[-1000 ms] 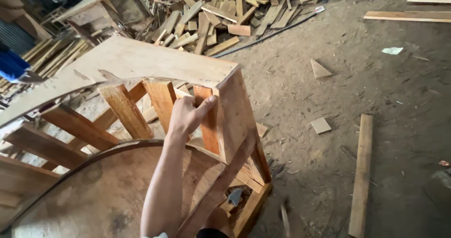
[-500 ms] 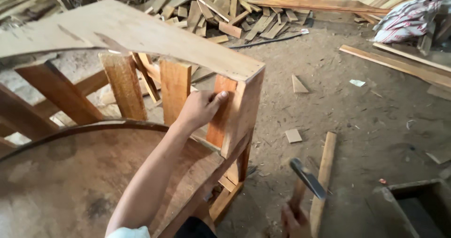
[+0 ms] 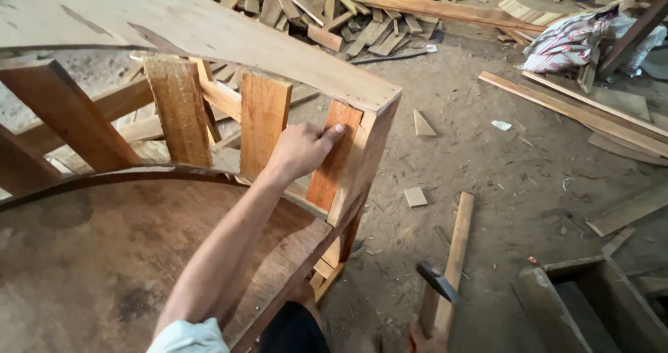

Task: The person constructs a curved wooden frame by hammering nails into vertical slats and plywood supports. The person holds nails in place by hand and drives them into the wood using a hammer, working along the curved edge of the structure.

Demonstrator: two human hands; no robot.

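Two hands, one slat: my left hand (image 3: 300, 151) presses the end slat (image 3: 335, 157) while the hammer (image 3: 437, 294) waits low on the right.

The end slat stands upright, long axis vertical, at the corner of the curved wooden frame (image 3: 209, 33), just under the top board's edge. My left hand lies flat against the slat's face, fingers loosely curled, thumb stretched up along it, gripping nothing. My right hand (image 3: 424, 340) sits well below and to the right of the slat, closed round the hammer's wooden handle, head raised toward the slat. The left is far nearer; the hammer must travel up and leftward.
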